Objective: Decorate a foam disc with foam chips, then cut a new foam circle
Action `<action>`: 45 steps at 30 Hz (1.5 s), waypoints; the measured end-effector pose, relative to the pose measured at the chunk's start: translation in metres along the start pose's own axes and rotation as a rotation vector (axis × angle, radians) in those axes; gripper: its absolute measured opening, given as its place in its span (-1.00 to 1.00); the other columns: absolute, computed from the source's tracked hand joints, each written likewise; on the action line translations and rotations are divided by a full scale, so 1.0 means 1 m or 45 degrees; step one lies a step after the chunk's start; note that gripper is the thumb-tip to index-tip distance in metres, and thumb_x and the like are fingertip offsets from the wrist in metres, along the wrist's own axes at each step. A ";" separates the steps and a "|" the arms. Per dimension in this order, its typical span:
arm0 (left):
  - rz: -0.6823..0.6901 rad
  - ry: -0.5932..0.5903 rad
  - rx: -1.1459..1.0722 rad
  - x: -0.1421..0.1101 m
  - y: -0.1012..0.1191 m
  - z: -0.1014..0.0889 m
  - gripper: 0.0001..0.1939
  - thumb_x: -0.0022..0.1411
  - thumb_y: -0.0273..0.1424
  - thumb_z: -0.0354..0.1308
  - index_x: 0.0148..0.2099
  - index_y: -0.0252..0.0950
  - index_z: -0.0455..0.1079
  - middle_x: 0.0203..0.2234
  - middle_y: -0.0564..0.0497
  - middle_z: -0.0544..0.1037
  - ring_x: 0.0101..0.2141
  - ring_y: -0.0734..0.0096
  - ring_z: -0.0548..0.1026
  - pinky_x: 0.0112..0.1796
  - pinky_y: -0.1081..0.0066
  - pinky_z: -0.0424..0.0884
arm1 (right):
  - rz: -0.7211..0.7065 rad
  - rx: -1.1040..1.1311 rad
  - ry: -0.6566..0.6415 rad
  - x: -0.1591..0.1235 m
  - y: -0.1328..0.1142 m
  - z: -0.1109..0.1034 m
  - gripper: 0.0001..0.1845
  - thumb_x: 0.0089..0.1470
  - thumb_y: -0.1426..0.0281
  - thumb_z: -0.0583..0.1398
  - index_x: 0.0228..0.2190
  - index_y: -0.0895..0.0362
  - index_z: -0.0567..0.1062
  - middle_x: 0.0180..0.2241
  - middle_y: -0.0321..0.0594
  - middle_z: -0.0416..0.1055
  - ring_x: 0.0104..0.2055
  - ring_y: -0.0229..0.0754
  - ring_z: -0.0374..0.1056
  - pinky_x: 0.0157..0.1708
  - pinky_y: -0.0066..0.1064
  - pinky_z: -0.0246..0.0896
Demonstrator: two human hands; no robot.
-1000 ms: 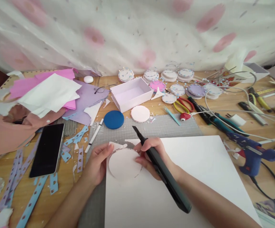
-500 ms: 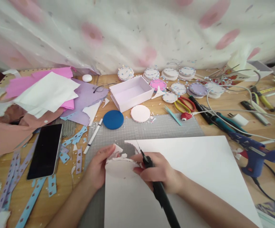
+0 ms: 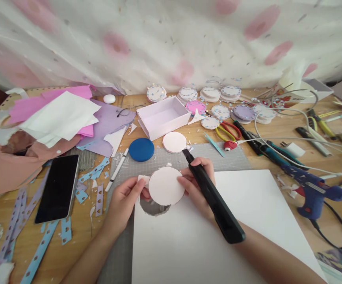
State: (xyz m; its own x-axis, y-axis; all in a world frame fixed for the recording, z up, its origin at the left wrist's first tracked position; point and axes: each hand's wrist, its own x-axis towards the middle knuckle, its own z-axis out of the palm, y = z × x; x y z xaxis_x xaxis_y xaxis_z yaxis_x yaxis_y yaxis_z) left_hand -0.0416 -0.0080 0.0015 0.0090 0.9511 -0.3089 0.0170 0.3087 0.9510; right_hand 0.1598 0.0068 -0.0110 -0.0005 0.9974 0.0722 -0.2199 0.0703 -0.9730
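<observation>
A round white foam-board disc (image 3: 165,186) is held up over the corner of a large white foam board (image 3: 218,244). My right hand (image 3: 199,189) pinches the disc's right edge and also holds a black utility knife (image 3: 215,197), its tip pointing away and up to the left. With thumb and fingers closed, my left hand (image 3: 126,201) grips a small white scrap (image 3: 143,180) at the disc's left side. Under the disc, a rounded cut-out in the board shows the grey cutting mat (image 3: 122,169).
Beyond the mat lie a blue disc (image 3: 141,149), a pinkish-white disc (image 3: 174,142) and an open pale box (image 3: 163,116). Scissors (image 3: 228,132) and a blue glue gun (image 3: 315,189) with cables are on the right. A phone (image 3: 58,188) and paper strips lie left.
The white disc has come away from the board and is now raised, exposing the cut-out. My right hand has shifted up, with the knife's tip now leaning further left.
</observation>
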 end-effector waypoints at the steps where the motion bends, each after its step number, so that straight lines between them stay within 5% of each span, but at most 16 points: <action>1: 0.016 0.000 0.048 0.000 0.001 0.000 -0.64 0.26 -0.16 0.13 -0.47 -0.29 0.40 -0.59 0.08 0.50 -0.48 0.47 0.45 -0.38 0.53 0.34 | 0.030 0.020 0.008 0.001 0.000 -0.001 -0.61 0.11 0.43 0.23 -0.18 -0.07 0.12 -0.46 -0.44 0.38 -0.59 -0.36 0.22 -0.65 -0.59 0.13; 11: 0.068 0.032 0.173 0.000 0.001 0.006 -0.59 0.30 -0.13 0.02 -0.52 -0.25 0.21 -0.66 0.11 0.44 -0.55 0.48 0.43 -0.44 0.51 0.33 | 0.139 0.048 0.225 0.004 -0.005 -0.001 -0.56 0.04 0.36 0.27 -0.19 -0.06 0.10 -0.53 -0.47 0.30 -0.61 -0.35 0.11 -0.64 -0.55 -0.01; 18: 0.051 0.185 0.118 0.002 0.000 0.007 -0.58 0.29 -0.11 0.01 -0.52 -0.25 0.16 -0.69 0.15 0.33 -0.62 0.54 0.35 -0.51 0.53 0.30 | -0.243 -0.121 0.750 0.027 -0.027 -0.027 -0.55 -0.03 0.39 0.27 -0.19 0.00 0.13 -0.54 -0.49 0.26 -0.60 -0.36 0.10 -0.58 -0.52 0.04; 23: 0.152 0.332 0.202 0.012 0.003 -0.003 -0.59 0.33 -0.10 -0.08 -0.50 -0.22 0.08 -0.70 0.19 0.20 -0.65 0.53 0.30 -0.60 0.53 0.23 | -0.334 -0.310 0.565 0.017 -0.041 -0.055 -0.56 0.01 0.33 0.27 -0.16 -0.03 0.15 -0.54 -0.49 0.23 -0.61 -0.34 0.12 -0.62 -0.51 0.04; 26: 0.217 0.347 0.366 0.018 0.003 -0.011 -0.61 0.30 -0.11 -0.03 -0.48 -0.24 0.20 -0.68 0.14 0.29 -0.63 0.46 0.35 -0.57 0.46 0.31 | -0.282 -0.346 0.440 0.003 -0.035 -0.066 -0.60 0.04 0.30 0.25 -0.16 -0.04 0.16 -0.55 -0.49 0.24 -0.61 -0.33 0.13 -0.62 -0.50 0.06; 29: 0.338 0.437 0.558 0.018 0.004 -0.013 -0.69 0.22 -0.15 0.11 -0.18 -0.30 0.39 -0.35 -0.10 0.52 -0.32 0.20 0.52 -0.27 0.23 0.45 | -0.164 -0.399 0.327 -0.014 -0.022 -0.070 -0.64 0.09 0.31 0.22 -0.14 -0.03 0.17 -0.54 -0.47 0.24 -0.57 -0.31 0.15 -0.58 -0.49 0.10; 31: 0.500 0.480 0.713 0.012 0.004 -0.011 -0.55 0.20 -0.21 0.15 0.08 -0.31 0.32 0.01 -0.22 0.44 0.04 0.04 0.40 0.04 0.07 0.31 | -0.100 -0.465 0.301 -0.027 -0.014 -0.071 -0.63 0.10 0.32 0.21 -0.11 -0.03 0.18 -0.49 -0.42 0.27 -0.54 -0.30 0.17 -0.54 -0.47 0.12; 33: 0.748 0.319 0.997 0.001 0.003 -0.005 -0.51 0.26 -0.28 0.10 0.21 -0.26 0.24 0.17 -0.19 0.33 0.20 0.07 0.23 0.18 0.05 0.14 | -0.079 -0.511 0.293 -0.040 -0.007 -0.072 -0.62 0.11 0.31 0.22 -0.09 -0.03 0.18 -0.43 -0.37 0.30 -0.49 -0.28 0.21 -0.50 -0.45 0.16; 35: 0.960 -0.011 1.350 -0.012 -0.001 0.002 -0.51 0.33 -0.31 0.01 0.27 -0.23 0.17 0.22 -0.13 0.31 0.23 0.15 0.21 0.21 0.08 0.12 | -0.083 -0.528 0.304 -0.050 -0.003 -0.072 -0.61 0.11 0.30 0.22 -0.08 -0.04 0.18 -0.39 -0.34 0.31 -0.45 -0.26 0.26 -0.46 -0.42 0.19; 38: 0.992 -0.319 1.674 -0.025 -0.012 0.010 -0.41 0.37 -0.25 -0.06 0.37 -0.29 -0.02 0.30 -0.15 0.19 0.29 0.15 0.12 0.24 0.03 0.08 | -0.094 -0.550 0.381 -0.058 -0.001 -0.070 -0.62 0.11 0.29 0.21 -0.08 -0.04 0.18 -0.40 -0.35 0.29 -0.43 -0.24 0.27 -0.41 -0.40 0.21; 45: 0.904 -0.134 1.825 -0.011 -0.017 0.005 -0.35 0.32 -0.10 -0.02 0.38 -0.11 -0.01 0.40 -0.16 -0.22 0.35 -0.12 -0.22 0.21 -0.14 0.02 | -0.111 -0.571 0.349 -0.050 -0.007 -0.060 -0.65 0.11 0.28 0.18 -0.10 -0.02 0.16 -0.42 -0.36 0.30 -0.43 -0.24 0.27 -0.38 -0.38 0.24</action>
State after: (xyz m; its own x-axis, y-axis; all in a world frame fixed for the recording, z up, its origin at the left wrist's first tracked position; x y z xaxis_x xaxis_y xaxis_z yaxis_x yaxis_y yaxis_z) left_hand -0.0366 -0.0237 -0.0118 0.4878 0.8657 0.1119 0.8585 -0.4990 0.1179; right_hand 0.2202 -0.0423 -0.0215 0.2674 0.9510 0.1555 0.2306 0.0935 -0.9685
